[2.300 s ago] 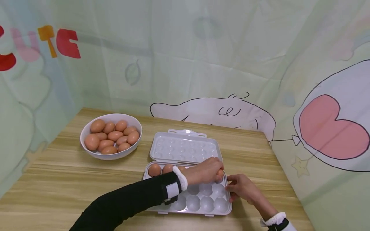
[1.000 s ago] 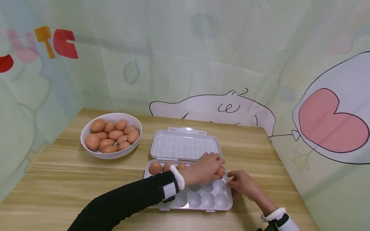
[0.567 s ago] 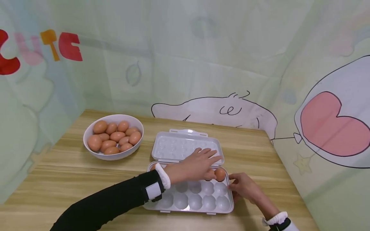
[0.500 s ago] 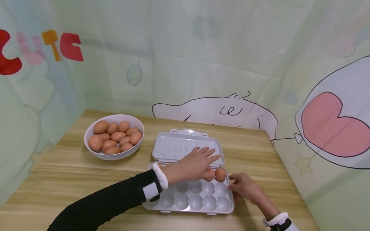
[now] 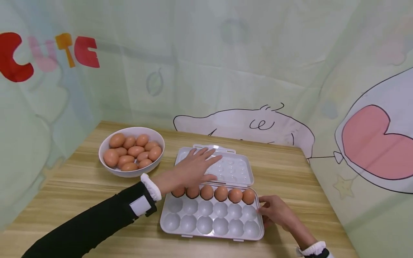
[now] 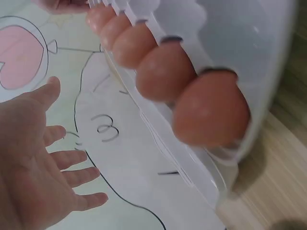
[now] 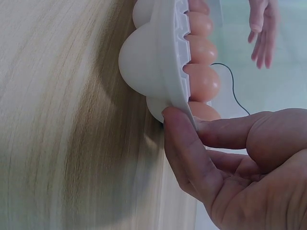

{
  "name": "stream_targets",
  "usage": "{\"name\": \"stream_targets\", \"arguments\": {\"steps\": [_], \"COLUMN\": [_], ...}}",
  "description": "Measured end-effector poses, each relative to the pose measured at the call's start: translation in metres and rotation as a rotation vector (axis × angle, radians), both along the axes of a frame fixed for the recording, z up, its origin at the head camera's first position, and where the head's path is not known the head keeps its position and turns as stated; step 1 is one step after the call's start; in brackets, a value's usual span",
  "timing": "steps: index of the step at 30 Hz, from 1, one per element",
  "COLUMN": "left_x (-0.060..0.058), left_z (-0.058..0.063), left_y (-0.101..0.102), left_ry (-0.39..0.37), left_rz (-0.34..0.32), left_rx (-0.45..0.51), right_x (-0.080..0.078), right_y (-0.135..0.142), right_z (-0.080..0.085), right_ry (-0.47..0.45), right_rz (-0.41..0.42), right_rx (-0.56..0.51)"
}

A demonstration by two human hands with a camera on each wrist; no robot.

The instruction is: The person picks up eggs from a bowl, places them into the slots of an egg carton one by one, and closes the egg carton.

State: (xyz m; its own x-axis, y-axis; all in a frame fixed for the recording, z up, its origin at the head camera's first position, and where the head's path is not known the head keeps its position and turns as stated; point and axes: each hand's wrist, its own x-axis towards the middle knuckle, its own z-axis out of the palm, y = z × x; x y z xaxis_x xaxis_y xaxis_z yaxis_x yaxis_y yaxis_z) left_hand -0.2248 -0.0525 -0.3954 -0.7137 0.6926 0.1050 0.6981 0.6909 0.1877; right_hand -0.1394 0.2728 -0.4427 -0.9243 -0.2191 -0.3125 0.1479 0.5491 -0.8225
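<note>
A white plastic egg box [image 5: 213, 237] lies on the table with its lid [image 5: 240, 168] folded back. Brown eggs [image 5: 221, 194] fill the row of cups nearest the hinge; the two front rows hold none. My left hand [image 5: 193, 168] is over the lid and the back left of the box, fingers spread and nothing in them. In the left wrist view, the palm and straight fingers of that hand appear beside the row of eggs. At the box's right end, my right hand [image 5: 279, 213] pinches the rim between thumb and fingers, as the right wrist view [image 7: 240, 163] confirms.
A white bowl [image 5: 129, 174] heaped with several brown eggs [image 5: 135, 151] stands at the back left of the wooden table [image 5: 80, 200]. Printed cloth [image 5: 200, 71] hangs close behind the table and along both sides.
My left hand has let go of the egg at the back right cup, spread its fingers and moved left, uncovering more of the row. My right hand has stayed on the box's rim.
</note>
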Motion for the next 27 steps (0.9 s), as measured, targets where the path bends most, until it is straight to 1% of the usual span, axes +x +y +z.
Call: {"name": "stream_targets", "arguments": {"steps": [3, 8, 12, 15, 18, 19, 24, 27], "left_x": [-0.005, -0.014, -0.022, -0.025, -0.027, -0.028, -0.033, -0.039], "left_z": [0.002, 0.003, 0.004, 0.004, 0.005, 0.006, 0.005, 0.001], "left_y": [-0.017, -0.053, -0.086, -0.111, -0.135, -0.143, -0.18, -0.2], "left_ry": [0.019, 0.077, 0.108, 0.109, 0.086, 0.065, 0.015, 0.018], "left_rz": [0.03, 0.093, 0.16, 0.204, 0.246, 0.267, 0.388, 0.427], "left_rx": [0.0, 0.067, 0.111, 0.129, 0.13, 0.127, 0.105, 0.101], "right_x": [0.001, 0.003, 0.002, 0.002, 0.002, 0.002, 0.002, 0.001], "right_y": [0.001, 0.002, 0.002, 0.001, 0.001, 0.001, 0.001, 0.001], "right_z": [-0.001, -0.001, 0.0, 0.0, 0.0, 0.0, 0.0, 0.0], "right_ry": [-0.003, -0.009, -0.013, -0.016, -0.018, -0.017, -0.017, -0.013], "right_rz": [0.004, 0.006, 0.003, -0.008, -0.015, -0.015, -0.013, -0.006], "right_rx": [-0.012, -0.005, -0.005, 0.003, 0.008, 0.01, 0.011, 0.011]}}
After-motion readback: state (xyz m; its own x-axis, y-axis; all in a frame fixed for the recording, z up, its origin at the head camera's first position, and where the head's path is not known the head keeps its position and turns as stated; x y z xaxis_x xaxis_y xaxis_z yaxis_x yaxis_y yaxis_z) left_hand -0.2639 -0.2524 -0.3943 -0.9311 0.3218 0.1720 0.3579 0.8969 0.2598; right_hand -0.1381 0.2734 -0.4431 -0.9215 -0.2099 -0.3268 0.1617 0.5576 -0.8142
